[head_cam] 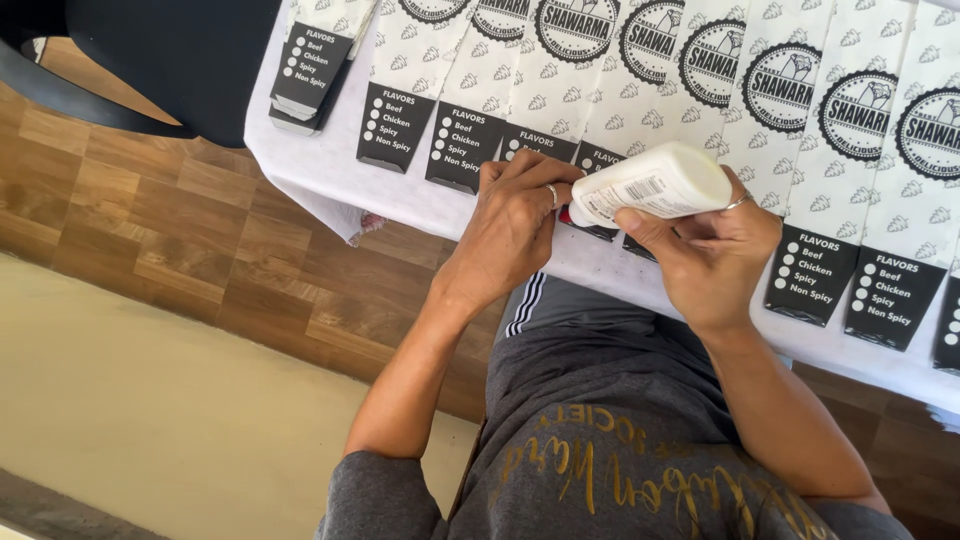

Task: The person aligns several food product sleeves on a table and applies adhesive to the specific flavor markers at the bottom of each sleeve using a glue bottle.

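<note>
My right hand (705, 255) grips a white squeeze bottle (655, 183) held on its side, its red tip pointing left toward my left hand. My left hand (515, 215), a ring on one finger, presses its fingertips down on the black printed end of a paper sleeve (540, 145) at the table's near edge. The bottle's tip sits just beside my left fingers, over the dark flap of the neighbouring sleeve. Several white paper sleeves with black round emblems lie overlapped in a row across the table.
A white cloth-covered table (330, 185) carries the row of sleeves; a small stack of them (312, 70) lies at the left end. A dark chair (160, 60) stands at the upper left. Wood-pattern floor (200, 240) and a beige mat (150, 420) lie below.
</note>
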